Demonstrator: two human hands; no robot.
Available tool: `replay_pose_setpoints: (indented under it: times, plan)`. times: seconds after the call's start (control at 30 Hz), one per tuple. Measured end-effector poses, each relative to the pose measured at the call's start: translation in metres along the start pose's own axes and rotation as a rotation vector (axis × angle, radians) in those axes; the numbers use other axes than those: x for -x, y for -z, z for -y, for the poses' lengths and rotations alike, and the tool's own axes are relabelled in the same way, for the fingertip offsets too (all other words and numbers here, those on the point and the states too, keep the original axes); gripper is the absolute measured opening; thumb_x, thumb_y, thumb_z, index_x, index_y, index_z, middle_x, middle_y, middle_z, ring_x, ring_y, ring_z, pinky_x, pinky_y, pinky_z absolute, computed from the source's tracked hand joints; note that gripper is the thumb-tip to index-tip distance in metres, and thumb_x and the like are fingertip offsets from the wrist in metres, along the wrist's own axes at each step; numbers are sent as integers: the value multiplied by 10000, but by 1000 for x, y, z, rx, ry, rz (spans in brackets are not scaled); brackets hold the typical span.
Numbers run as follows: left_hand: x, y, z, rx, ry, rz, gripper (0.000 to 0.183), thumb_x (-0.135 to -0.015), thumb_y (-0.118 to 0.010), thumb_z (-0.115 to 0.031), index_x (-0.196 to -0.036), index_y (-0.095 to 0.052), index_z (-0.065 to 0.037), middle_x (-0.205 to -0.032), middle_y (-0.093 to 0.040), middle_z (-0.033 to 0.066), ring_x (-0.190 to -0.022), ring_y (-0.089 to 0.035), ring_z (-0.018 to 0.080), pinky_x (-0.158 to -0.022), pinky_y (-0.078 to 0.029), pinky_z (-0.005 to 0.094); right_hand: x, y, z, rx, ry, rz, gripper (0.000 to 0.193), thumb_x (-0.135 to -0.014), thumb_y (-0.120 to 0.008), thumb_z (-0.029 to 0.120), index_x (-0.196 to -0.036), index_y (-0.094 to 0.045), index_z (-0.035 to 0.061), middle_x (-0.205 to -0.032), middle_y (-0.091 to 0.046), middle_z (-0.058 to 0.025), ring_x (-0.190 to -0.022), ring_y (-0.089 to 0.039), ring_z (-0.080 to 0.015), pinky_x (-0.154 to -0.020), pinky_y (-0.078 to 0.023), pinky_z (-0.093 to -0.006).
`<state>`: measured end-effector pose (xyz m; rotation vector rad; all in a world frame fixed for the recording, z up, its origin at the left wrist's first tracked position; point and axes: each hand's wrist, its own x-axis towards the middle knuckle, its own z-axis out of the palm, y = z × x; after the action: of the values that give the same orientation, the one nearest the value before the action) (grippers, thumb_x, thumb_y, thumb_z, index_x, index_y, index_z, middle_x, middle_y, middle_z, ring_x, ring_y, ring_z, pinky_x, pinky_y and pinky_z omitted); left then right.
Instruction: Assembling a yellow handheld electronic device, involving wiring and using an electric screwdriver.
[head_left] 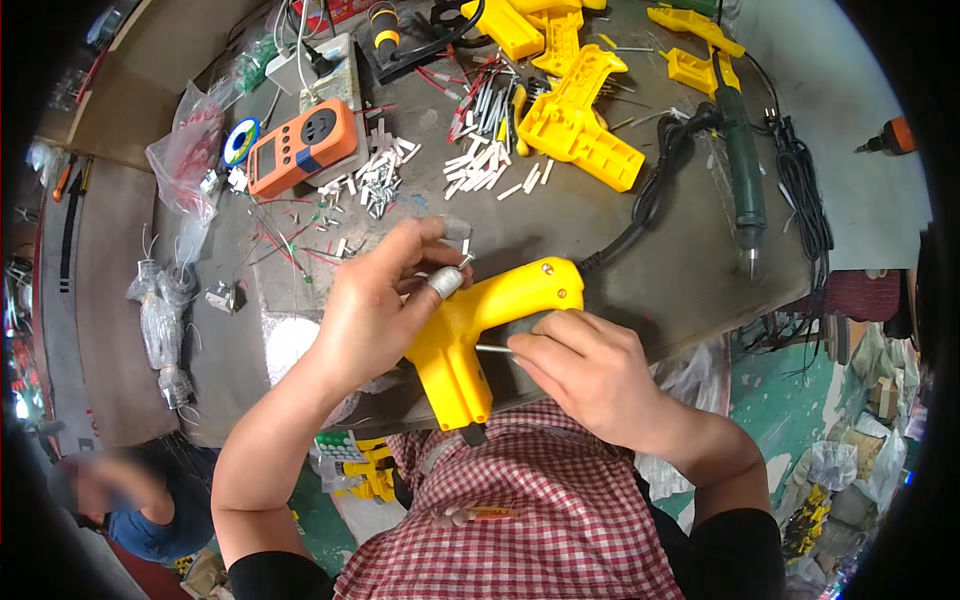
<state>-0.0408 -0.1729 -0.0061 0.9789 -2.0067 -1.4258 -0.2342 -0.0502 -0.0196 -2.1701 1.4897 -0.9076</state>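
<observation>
Grey wraps [445, 282] cover the thumb and a fingertip of the left hand [372, 300], which pinch a small metal piece [466, 262], perhaps a screw, at mid-frame. The right hand [600, 370], right of centre, has thumb and fingers closed on a slim metal rod [493, 349]; its tip is touching or just beside the yellow housing [450, 385], I cannot tell which. That pistol-shaped housing lies across the middle of the frame, nose toward the lower edge, handle toward the right, a black cord [640, 215] leaving the handle's end.

For clean work, I would steady the housing so it cannot roll, keep the rod straight in line with whatever it bears on, and grip the small piece lightly by its end, since a dropped one could be hard to find.

Farther out, white tubes [478, 168] and loose silver fittings [378, 190] lie heaped at upper centre, left of an open yellow half-shell [580, 130]. An orange meter [300, 150] sits at upper left, a dark green driver [743, 160] at upper right.
</observation>
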Motion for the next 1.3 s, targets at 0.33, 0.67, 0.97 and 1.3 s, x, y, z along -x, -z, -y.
replay_pose_setpoints:
  times: [0.33,0.67,0.97,1.3]
  plan:
    - [-10,-8,4,-32,45,52,265,-857,-579,72,-1111,-578,-6,-949,-637,63,-932,-625,162,-829,-508,285,-10,-15,3,135,76,-40,250,-701,-591,108,-936,-615,25,-881,-529,-73,-784,-571,-223,-692,-512,-328]
    - [-4,3,5,-674,-486,81,226,-656,-657,-5,-876,-641,-58,-866,-591,85,-811,-584,282,-715,-473,380,-20,-12,-8,-16,225,-94,263,-756,-613,80,-1010,-576,25,-1008,-547,-112,-883,-597,-262,-738,-506,-363]
    - [54,22,31,-802,-188,-75,591,-714,-706,-459,-1116,-582,-44,-956,-573,157,-864,-560,338,-754,-484,413,-54,16,-36,272,162,445,658,-726,-727,195,-1294,-462,-6,-1188,-544,-131,-1103,-520,-304,-948,-399,-405]
    - [57,20,38,-761,-165,-138,583,-692,-704,-482,-1060,-605,-41,-905,-567,128,-841,-566,311,-737,-484,405,-56,32,-26,85,-77,452,993,-699,-778,194,-1464,-181,-14,-1331,-494,-175,-1208,-466,-348,-1036,-334,-425]
